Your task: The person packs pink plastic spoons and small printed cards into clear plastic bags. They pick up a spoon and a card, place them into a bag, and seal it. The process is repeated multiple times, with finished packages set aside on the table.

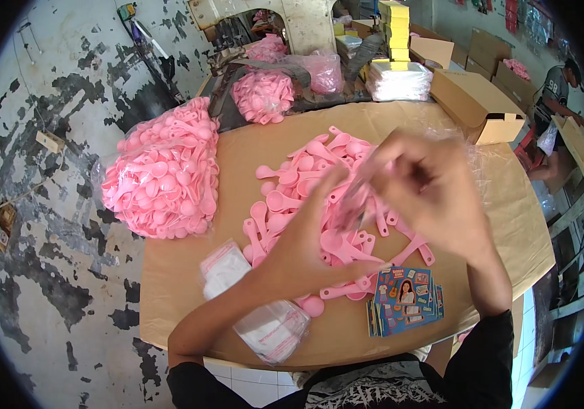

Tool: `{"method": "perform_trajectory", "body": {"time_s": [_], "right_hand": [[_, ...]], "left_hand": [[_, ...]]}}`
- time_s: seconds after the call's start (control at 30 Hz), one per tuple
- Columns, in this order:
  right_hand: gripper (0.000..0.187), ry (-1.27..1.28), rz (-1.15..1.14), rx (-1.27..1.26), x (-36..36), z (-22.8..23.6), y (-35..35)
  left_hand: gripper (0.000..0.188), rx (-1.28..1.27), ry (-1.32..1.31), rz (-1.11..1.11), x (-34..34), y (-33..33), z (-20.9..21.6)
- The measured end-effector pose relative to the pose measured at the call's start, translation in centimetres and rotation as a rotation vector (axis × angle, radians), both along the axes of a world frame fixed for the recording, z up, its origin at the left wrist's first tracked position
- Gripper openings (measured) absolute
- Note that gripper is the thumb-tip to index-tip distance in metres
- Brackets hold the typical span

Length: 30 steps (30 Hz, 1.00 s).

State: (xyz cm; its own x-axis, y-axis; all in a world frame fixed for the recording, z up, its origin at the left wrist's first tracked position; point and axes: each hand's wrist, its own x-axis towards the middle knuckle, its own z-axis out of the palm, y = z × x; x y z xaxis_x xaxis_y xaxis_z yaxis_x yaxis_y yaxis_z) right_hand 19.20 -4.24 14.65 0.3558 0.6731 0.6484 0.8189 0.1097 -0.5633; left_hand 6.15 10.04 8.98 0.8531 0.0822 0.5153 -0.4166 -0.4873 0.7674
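My left hand (pixel 305 249) hovers over the pile of pink measuring spoons (pixel 285 201), thumb and fingers spread wide apart. My right hand (pixel 431 194) is raised above the right part of the pile, its fingers curled together and smeared by motion. Between the two hands is a blurred, thin, shiny piece (pixel 353 204), pinkish and grey; it seems to hang from my right fingers, and its kind is not clear. Below my hands lies a stack of blue printed cards (pixel 408 300). Clear plastic bags (pixel 271 330) lie partly under my left forearm.
A large clear sack of pink spoons (pixel 166 177) stands at the left table edge. Another bag of spoons (pixel 262 95) sits at the back, beside a metal machine frame (pixel 305 27). An open cardboard box (pixel 476 102) is at back right. Farther right, a person (pixel 558 95) sits.
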Motion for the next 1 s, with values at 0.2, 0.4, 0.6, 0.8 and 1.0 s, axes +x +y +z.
{"method": "perform_trajectory", "body": {"time_s": [0.2,0.4,0.6,0.8,1.0], "right_hand": [[0.013,-0.019,-0.032,0.391,-0.1,-0.8,2.0],[0.014,0.422,0.359,-0.186,1.6,-0.4,0.4],[0.013,0.139,0.179,-0.276,1.1,-0.1,0.4],[0.017,-0.453,0.083,-0.026,0.2,-0.7,0.5],[0.019,-0.618,0.086,-0.16,0.3,-1.9,0.9]], "left_hand": [[0.057,-0.213,0.421,-0.102,-0.9,0.3,-0.6],[0.044,-0.12,0.624,-0.339,-1.5,0.6,1.4],[0.036,-0.544,0.521,-0.122,-1.5,0.3,2.0],[0.029,-0.408,0.433,0.007,-1.7,0.0,1.5],[0.021,-0.165,0.49,0.042,-2.4,0.4,0.5]]}}
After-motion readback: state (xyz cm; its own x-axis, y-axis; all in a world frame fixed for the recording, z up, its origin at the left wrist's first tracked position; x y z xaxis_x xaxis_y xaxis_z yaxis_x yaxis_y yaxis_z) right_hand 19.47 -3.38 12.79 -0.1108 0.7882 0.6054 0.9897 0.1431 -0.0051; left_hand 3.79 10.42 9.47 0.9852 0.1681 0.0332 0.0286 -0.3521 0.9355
